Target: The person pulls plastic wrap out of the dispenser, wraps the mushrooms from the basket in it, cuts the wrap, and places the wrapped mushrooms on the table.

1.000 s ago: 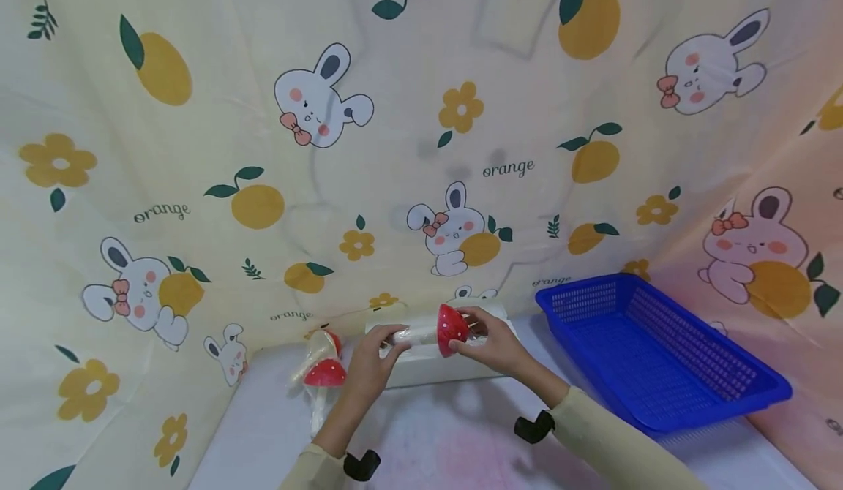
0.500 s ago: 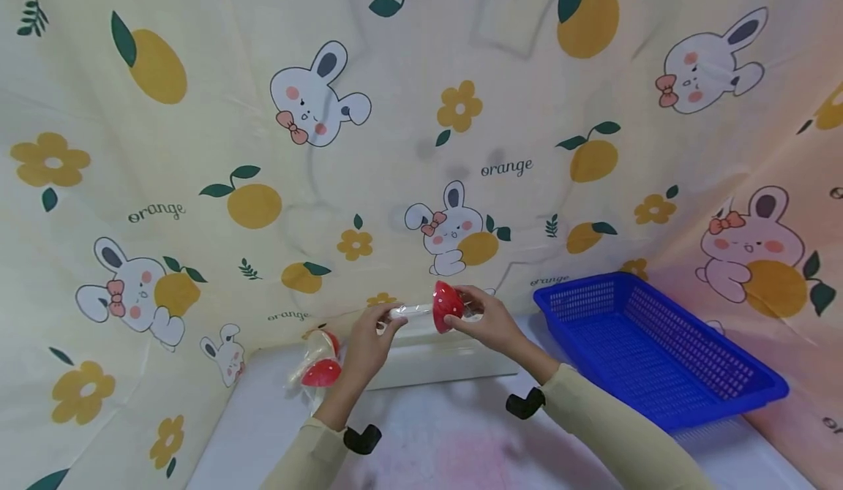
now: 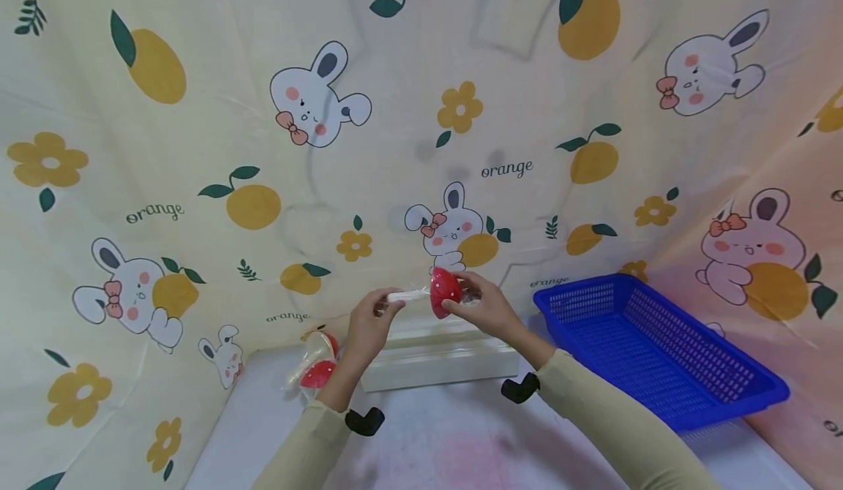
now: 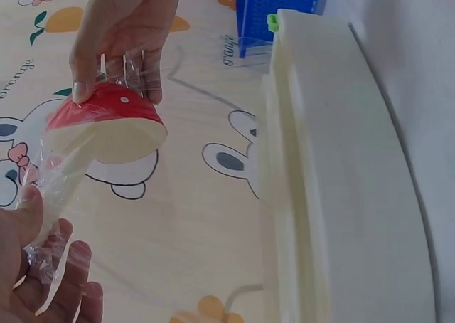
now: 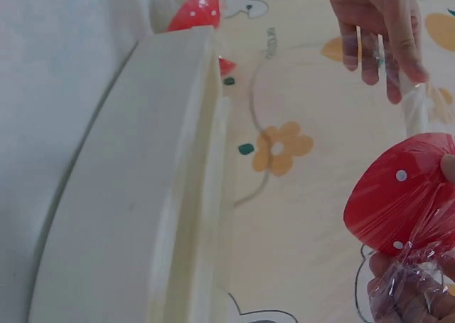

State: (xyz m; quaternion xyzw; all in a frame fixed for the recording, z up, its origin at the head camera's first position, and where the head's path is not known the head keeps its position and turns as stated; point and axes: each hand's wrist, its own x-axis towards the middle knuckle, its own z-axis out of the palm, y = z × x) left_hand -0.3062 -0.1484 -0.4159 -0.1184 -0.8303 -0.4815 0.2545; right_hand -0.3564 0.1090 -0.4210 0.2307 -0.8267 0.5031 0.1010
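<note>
Toy mushroom (image 3: 440,294), wrapped in clear film, is held in the air above the white box (image 3: 437,358), its long axis nearly level: red cap toward the right hand (image 3: 484,307), pale stem toward the left hand (image 3: 369,323). The right hand pinches the cap, the left pinches the stem end. Compared with 1 second ago, both hands and the mushroom sit higher, clear of the box. 2 more wrapped mushrooms (image 3: 317,362) lie left of the box.
</note>
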